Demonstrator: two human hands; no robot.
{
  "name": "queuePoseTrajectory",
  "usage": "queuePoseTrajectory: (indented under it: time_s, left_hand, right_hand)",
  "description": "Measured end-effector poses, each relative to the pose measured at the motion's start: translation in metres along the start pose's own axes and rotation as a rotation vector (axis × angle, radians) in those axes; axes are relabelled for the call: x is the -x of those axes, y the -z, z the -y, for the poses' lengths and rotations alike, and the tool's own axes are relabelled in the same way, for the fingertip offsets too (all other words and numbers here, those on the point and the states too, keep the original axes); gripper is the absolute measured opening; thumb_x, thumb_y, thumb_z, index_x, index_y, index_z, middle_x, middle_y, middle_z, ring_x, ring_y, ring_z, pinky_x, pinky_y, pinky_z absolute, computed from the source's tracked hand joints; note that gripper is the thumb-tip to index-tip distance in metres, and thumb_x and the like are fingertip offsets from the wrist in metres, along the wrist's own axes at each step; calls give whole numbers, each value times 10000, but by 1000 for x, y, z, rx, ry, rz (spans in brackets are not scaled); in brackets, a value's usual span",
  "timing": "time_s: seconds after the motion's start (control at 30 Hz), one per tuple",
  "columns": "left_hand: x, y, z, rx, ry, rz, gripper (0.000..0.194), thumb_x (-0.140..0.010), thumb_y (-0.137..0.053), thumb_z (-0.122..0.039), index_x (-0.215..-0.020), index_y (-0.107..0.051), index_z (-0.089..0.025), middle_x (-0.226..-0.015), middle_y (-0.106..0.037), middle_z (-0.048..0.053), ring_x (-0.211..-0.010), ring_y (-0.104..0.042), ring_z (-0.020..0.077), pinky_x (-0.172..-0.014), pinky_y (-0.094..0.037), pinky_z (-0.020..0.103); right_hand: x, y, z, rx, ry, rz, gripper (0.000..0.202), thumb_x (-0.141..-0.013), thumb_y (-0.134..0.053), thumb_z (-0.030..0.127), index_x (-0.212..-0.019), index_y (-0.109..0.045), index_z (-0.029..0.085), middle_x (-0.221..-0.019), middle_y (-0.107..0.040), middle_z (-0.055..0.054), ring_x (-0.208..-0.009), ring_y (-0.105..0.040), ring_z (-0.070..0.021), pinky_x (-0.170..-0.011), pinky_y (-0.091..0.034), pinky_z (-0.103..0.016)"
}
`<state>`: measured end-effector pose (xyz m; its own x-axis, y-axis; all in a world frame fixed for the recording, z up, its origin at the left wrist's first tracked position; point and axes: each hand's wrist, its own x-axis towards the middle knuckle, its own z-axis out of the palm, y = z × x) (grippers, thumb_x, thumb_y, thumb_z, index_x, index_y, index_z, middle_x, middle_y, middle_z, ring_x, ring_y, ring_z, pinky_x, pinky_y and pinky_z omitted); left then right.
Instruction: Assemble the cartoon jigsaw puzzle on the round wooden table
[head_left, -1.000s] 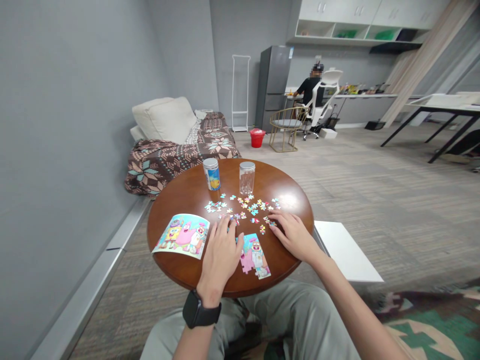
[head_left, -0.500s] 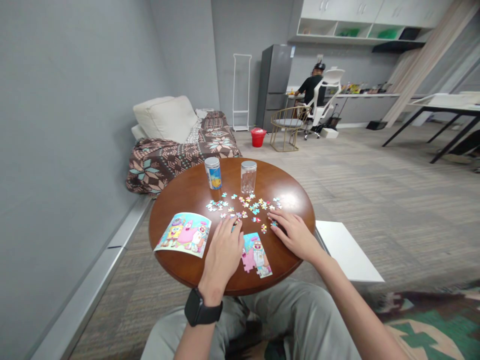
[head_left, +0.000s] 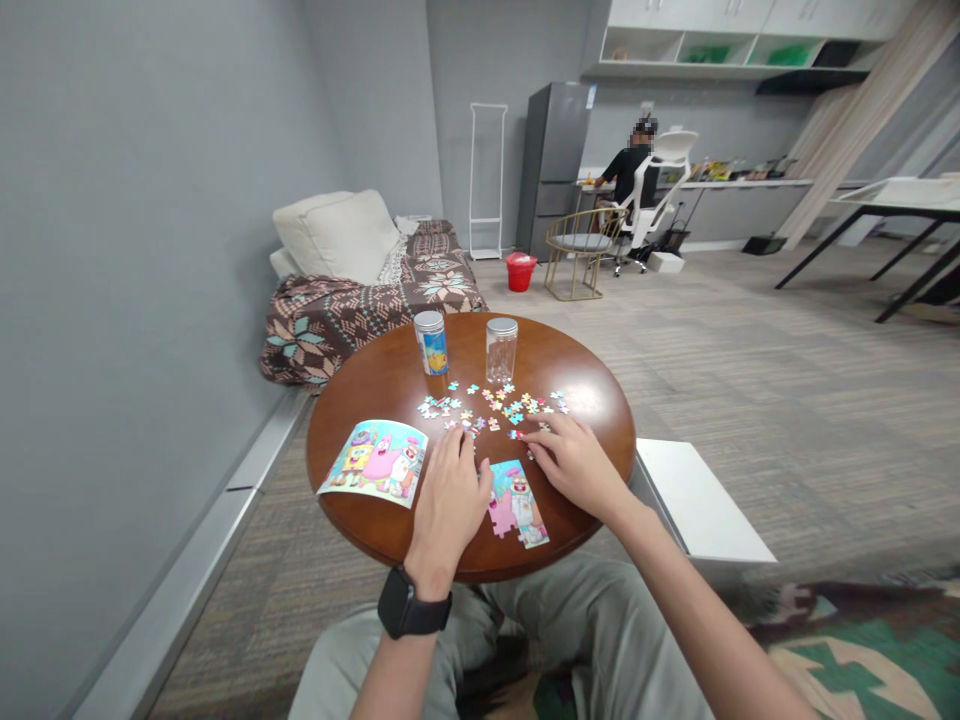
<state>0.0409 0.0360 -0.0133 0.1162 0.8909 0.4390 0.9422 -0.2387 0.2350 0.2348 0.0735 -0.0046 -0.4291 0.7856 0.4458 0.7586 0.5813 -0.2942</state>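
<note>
Loose jigsaw pieces (head_left: 517,410) lie scattered over the round wooden table (head_left: 360,385). My left hand (head_left: 452,495), with a black watch on its wrist, rests palm down, fingers extended, beside the partly joined puzzle (head_left: 516,505). Whether anything lies under its fingertips is hidden. My right hand (head_left: 576,462) hovers low over the right side of the pieces, fingers apart. One of its fingertips is at a red-and-blue jigsaw piece (head_left: 515,435); no grip on it shows. To the left lies a curled reference picture (head_left: 379,462) of cartoon figures.
Behind the pieces stand a blue-labelled jar (head_left: 432,345) and a clear jar (head_left: 501,352), both with silver lids. A sofa (head_left: 360,310) with a patterned cover is beyond the table. A white box (head_left: 701,500) sits at the right. Someone (head_left: 628,172) sits far back.
My right hand has moved left across the table, from the pieces at the right edge to the red-and-blue piece. My left hand stays almost in place. The view has shifted slightly.
</note>
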Motion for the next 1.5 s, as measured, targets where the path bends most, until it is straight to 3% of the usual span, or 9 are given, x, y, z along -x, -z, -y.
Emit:
queuePoseTrajectory:
  time_s: [0.17,0.3,0.4,0.73,0.97,1.17,1.3,1.43,1.5]
  left_hand:
    - [0,2,0,-3,-15,-2,329,-928,-441,-191,-1223,-562,-111,-1304,-587,177,-1221,-558,302,-1029,-469,471]
    - [-1,3,0,-2,-8,13,324,-930,-440,-197,-1217,-554,-102,-1302,-582,179,-1208,-558,296,-1040,-456,462]
    - [-1,3,0,1,-4,14,307,-930,-450,-201,-1200,-560,-105,-1289,-585,173,-1200,-559,291,-1048,-448,456]
    - [1,1,1,10,2,10,306,-931,-467,-221,-1199,-548,-99,-1292,-579,184,-1201,-554,291,-1042,-454,452]
    - [-1,1,0,31,15,22,294,-930,-450,-220,-1178,-548,-98,-1276,-585,187,-1180,-559,290,-1024,-463,455]
    - [-2,2,1,60,15,33,254,-916,-458,-194,-1139,-542,-107,-1233,-596,173,-1139,-573,282,-997,-475,439]
    - [-1,1,1,64,4,1,252,-906,-456,-172,-1141,-529,-117,-1219,-593,170,-1135,-573,272,-981,-476,432]
    - [-5,3,0,63,18,-26,191,-889,-446,-139,-1049,-549,-142,-1040,-624,122,-1024,-593,256,-901,-495,412]
    - [-8,7,-1,73,32,-59,160,-879,-446,-130,-985,-562,-159,-976,-622,100,-968,-593,248,-874,-493,402]
  right_hand:
    - [-33,-6,8,6,-21,79,303,-916,-477,164,-1118,-699,200,-1142,-683,-101,-1055,-614,-234,-957,-468,-411]
    - [-51,-12,10,66,-44,151,224,-912,-539,221,-1032,-727,205,-1120,-663,-103,-1032,-606,-241,-930,-465,-395]
    - [-57,-15,12,111,-90,172,190,-894,-596,281,-986,-741,201,-1066,-650,-113,-997,-600,-259,-903,-469,-404]
    - [-66,-19,18,86,-126,203,173,-843,-628,231,-977,-730,195,-1053,-656,-110,-979,-615,-261,-895,-479,-386]
    - [-71,-25,9,-70,-146,234,49,-773,-702,203,-819,-697,190,-947,-694,-78,-919,-651,-219,-863,-497,-336]
    - [-77,-25,11,-311,-275,305,143,-704,-697,92,-751,-611,196,-742,-703,-15,-734,-664,-160,-703,-497,-258]
    - [-65,-20,17,-347,-253,176,195,-704,-641,42,-815,-592,194,-729,-676,8,-701,-632,-138,-690,-475,-248]
    - [-27,-7,24,-494,-196,86,32,-814,-597,197,-826,-626,198,-751,-674,-1,-689,-608,-142,-673,-476,-261]
    - [-5,-2,27,-542,-188,60,73,-824,-588,240,-816,-648,199,-740,-676,-5,-667,-599,-144,-664,-480,-270]
